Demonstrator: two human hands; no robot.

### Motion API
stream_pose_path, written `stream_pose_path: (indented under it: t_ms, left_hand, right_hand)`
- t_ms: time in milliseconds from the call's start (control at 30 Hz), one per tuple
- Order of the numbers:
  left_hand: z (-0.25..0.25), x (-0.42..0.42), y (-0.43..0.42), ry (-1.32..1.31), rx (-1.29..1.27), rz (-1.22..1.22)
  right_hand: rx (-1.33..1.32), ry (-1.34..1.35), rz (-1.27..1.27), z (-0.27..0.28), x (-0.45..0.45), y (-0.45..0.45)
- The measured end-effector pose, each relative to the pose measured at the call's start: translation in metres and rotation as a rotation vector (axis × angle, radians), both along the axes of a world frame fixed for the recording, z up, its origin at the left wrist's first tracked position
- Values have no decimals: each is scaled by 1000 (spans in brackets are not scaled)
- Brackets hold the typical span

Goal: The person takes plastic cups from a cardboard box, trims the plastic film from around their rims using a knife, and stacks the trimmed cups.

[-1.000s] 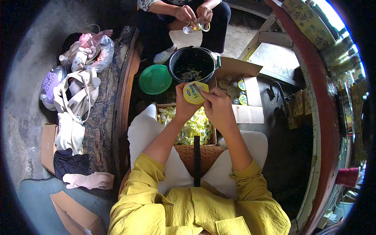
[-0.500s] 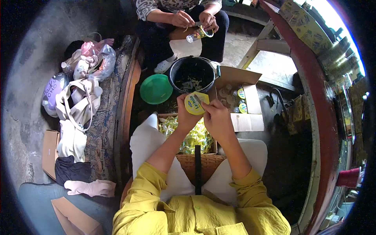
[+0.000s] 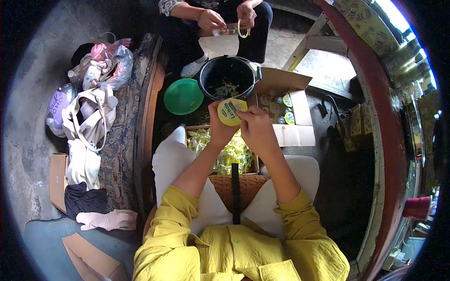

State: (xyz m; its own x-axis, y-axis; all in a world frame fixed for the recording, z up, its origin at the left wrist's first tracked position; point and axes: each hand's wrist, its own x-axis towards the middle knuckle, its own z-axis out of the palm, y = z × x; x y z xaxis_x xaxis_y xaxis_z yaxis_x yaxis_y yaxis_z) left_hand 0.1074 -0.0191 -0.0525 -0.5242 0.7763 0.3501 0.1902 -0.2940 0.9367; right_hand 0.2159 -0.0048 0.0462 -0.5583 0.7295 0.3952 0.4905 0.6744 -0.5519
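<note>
My left hand (image 3: 220,127) is wrapped round a cup with a yellow lid (image 3: 228,114) marked "Lemon", its printed top facing me. Over the lid, my right hand (image 3: 257,127) pinches a small flat blade-like tool (image 3: 234,107) that lies against the printed surface. Both hands are above a box of yellow-green strips (image 3: 234,152) between my knees. Just beyond them stands a black bucket (image 3: 226,77) with pale scraps inside.
A green lid (image 3: 183,96) lies left of the bucket. Cups with yellow labels (image 3: 288,108) sit in an open carton (image 3: 295,136) at right. Opposite, a co-worker's hands (image 3: 229,18) hold a clear cup and a yellow ring. Bags (image 3: 91,107) lie at left.
The co-worker's hands have changed their hold on the clear cup, and the yellow ring now hangs apart from it. My hands keep the same grip on the lidded cup and tool.
</note>
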Motion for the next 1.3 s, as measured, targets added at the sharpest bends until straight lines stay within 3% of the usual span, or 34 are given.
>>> stream_pose_path:
  t_ms: [333,433,533,1033,1300]
  left_hand:
    - [-1,-2,1,-84,13,-53]
    - [-5,0,1,3,-10,-27]
    - [-4,1,1,-119,40,-100]
    - [-8,-12,6,-23,22,3]
    - [-3,-14,7,-64,4,49]
  right_hand:
    - [-38,-84,9,3,3,-1]
    - [-32,-94,0,-1,0,1]
    - [-21,-137,-9,0,-1,3]
    - [-107,-248,38,12,14,-7]
    - [-209,-63,82,10,45,7]
